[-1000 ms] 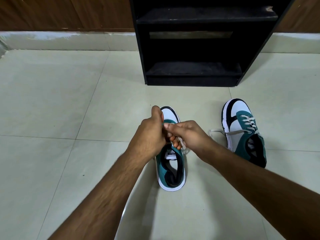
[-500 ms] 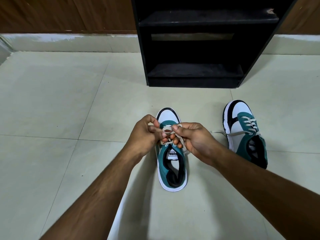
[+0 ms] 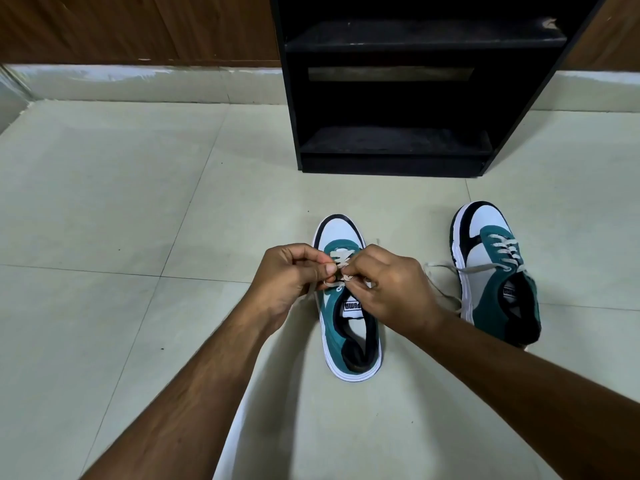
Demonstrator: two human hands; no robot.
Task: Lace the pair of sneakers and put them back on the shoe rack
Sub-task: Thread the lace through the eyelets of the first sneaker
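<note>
A teal, white and black sneaker (image 3: 349,341) stands on the tiled floor in front of me, toe pointing away. My left hand (image 3: 291,278) and my right hand (image 3: 388,285) meet over its eyelets, each pinching the beige lace (image 3: 341,258) near the middle of the shoe. The second sneaker (image 3: 495,271) lies to the right, laced, with loose lace ends trailing on the floor to its left. The black shoe rack (image 3: 394,140) stands beyond both shoes against the wall.
Pale floor tiles (image 3: 138,202) spread out to the left and front. A wooden wall panel (image 3: 138,26) with a light skirting runs along the back. The rack's lower and upper shelves hold nothing visible.
Both hands have dropped lower and drawn slightly apart over the eyelets, uncovering the toe and the first lace crossing. The sneaker on the right has not moved.
</note>
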